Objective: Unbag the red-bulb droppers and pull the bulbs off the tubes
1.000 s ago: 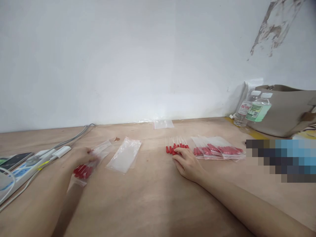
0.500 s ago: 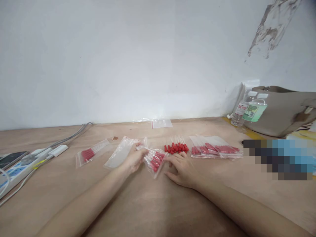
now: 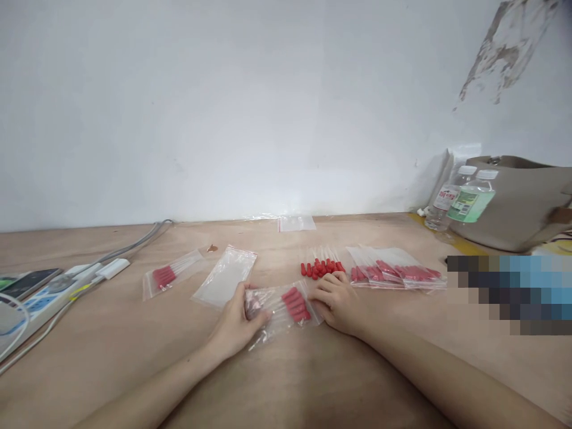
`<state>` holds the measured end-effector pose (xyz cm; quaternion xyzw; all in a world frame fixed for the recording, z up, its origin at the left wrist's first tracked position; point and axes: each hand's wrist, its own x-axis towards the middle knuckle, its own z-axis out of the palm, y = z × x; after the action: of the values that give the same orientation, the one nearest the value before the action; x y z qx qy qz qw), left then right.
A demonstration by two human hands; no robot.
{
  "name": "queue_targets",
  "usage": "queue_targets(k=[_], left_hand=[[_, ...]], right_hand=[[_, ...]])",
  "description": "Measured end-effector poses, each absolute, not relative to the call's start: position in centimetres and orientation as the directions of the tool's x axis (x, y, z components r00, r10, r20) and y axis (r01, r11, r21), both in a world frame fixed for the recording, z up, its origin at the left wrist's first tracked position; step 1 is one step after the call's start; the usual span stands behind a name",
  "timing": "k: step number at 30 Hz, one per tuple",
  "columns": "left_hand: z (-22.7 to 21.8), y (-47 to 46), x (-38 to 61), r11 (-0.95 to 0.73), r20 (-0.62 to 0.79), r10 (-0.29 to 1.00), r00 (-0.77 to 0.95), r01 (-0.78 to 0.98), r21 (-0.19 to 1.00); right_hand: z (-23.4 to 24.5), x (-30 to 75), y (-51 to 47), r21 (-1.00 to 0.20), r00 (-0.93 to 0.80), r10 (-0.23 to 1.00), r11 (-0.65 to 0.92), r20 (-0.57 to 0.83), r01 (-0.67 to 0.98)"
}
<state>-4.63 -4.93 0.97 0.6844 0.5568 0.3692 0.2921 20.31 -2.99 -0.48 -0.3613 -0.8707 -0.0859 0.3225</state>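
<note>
Your left hand (image 3: 239, 322) holds a clear plastic bag of red-ended white sticks (image 3: 286, 313) by its left end, thumb on top and fingers at the far edge. Your right hand (image 3: 338, 301) has its fingers curled at that bag's right end; you cannot tell from this view whether they pinch it or only rest against it. The held bag lies slanted just above or on the pale brown wooden worktop (image 3: 277, 393), between your hands, its red ends toward your right.

Just beyond your right fingers is a loose cluster of red-ended white sticks (image 3: 319, 268). To its right, near it, lies an overlapping row of filled clear bags (image 3: 397, 273). Left of the held bag you have a flat translucent plastic bag (image 3: 227, 271), and farther left another clear bag with red-ended sticks (image 3: 166, 277).

A white power strip with blue sockets (image 3: 42, 310) sits at your far left; two clear plastic bottles with white caps (image 3: 471, 205) stand at your far right, before a grey-beige handbag (image 3: 518, 202).
</note>
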Motion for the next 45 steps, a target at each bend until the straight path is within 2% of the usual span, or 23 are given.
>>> queue_targets(k=[4, 9, 13, 19, 30, 41, 45], left_hand=[[2.0, -6.0, -4.5, -0.409, 0.383, 0.899, 0.21, 0.713, 0.569], [3.4, -5.0, -1.0, -0.665, 0.348, 0.747, 0.567, 0.617, 0.421], [3.3, -3.0, 1.5, -0.773, 0.346, 0.633, 0.693, 0.545, 0.323], [3.2, -0.5, 2.1, -0.845, 0.274, 0.503, 0.82, 0.399, 0.355], [2.7, -0.1, 1.6, -0.85, 0.258, 0.505, 0.823, 0.423, 0.315], [3.4, 0.0, 1.7, -0.904, 0.228, 0.38, 0.897, 0.308, 0.296], [2.9, 0.4, 1.2, -0.887, 0.236, 0.391, 0.89, 0.296, 0.355]], right_hand=[[-0.3, 20.5, -3.0, -0.011, -0.566, 0.502, 0.755, 0.654, 0.656], [-0.3, 21.1, -3.0, 0.042, -0.582, 0.433, 0.777, 0.689, 0.628], [-0.2, 21.2, -3.0, 0.046, -0.579, 0.396, 0.798, 0.713, 0.601], [-0.1, 21.1, -3.0, 0.059, -0.581, 0.346, 0.823, 0.736, 0.565], [-0.1, 20.9, -3.0, 0.062, -0.599, 0.331, 0.84, 0.729, 0.54], [-0.5, 20.9, -2.7, 0.031, -0.616, 0.334, 0.863, 0.713, 0.504], [-0.4, 20.9, -2.6, 0.024, -0.646, 0.346, 0.87, 0.681, 0.492]])
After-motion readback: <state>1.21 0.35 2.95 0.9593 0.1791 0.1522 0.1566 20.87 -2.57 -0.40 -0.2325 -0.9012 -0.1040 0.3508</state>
